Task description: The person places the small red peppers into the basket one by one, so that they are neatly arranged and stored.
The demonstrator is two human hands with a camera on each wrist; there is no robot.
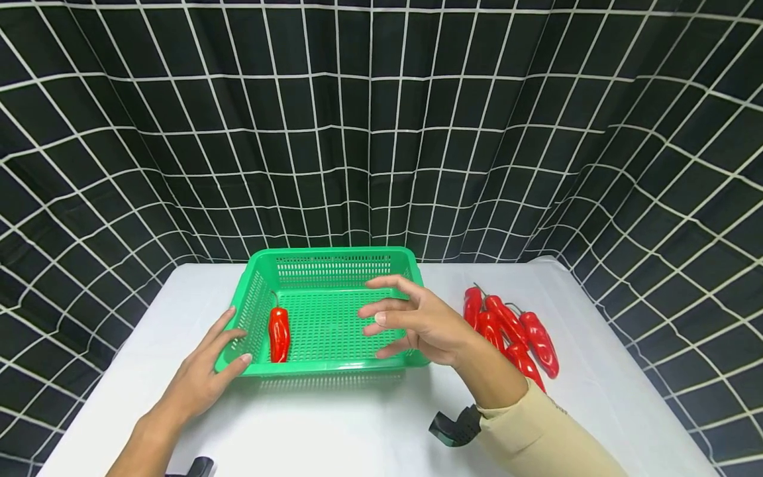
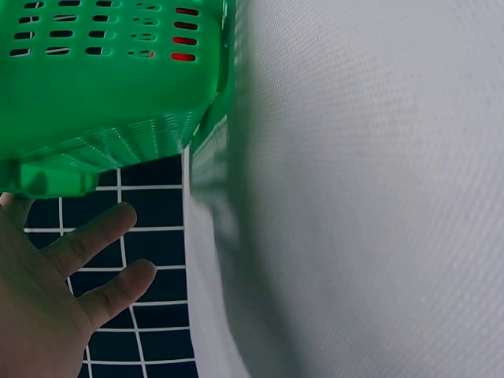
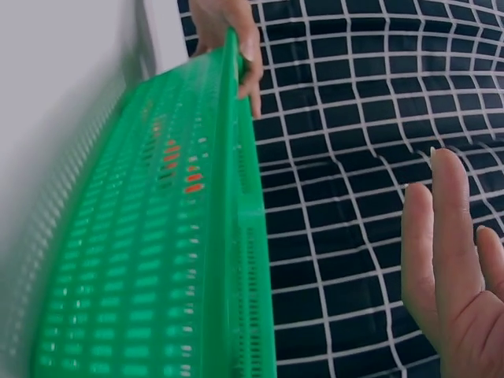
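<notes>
A green plastic basket [image 1: 334, 365] with slotted walls stands on the white table, and one red chili pepper [image 1: 279, 334] lies inside along its left side. My left hand [image 1: 203, 372] rests at the basket's front left corner, thumb and fingertips over the rim; two of its fingers [image 2: 118, 287] extend loosely outside the wall in the left wrist view. Above the basket's right side hovers my right hand [image 1: 417, 321], fingers spread and loosely bent, holding nothing. Its raised fingers [image 3: 453, 228] also show in the right wrist view.
To the right of the basket lies a pile of several red chili peppers [image 1: 539, 344] on the white tablecloth [image 1: 602, 411]. A black curtain with a white grid [image 1: 387, 132] hangs behind and along both sides. Black wrist devices [image 1: 456, 427] sit below each hand.
</notes>
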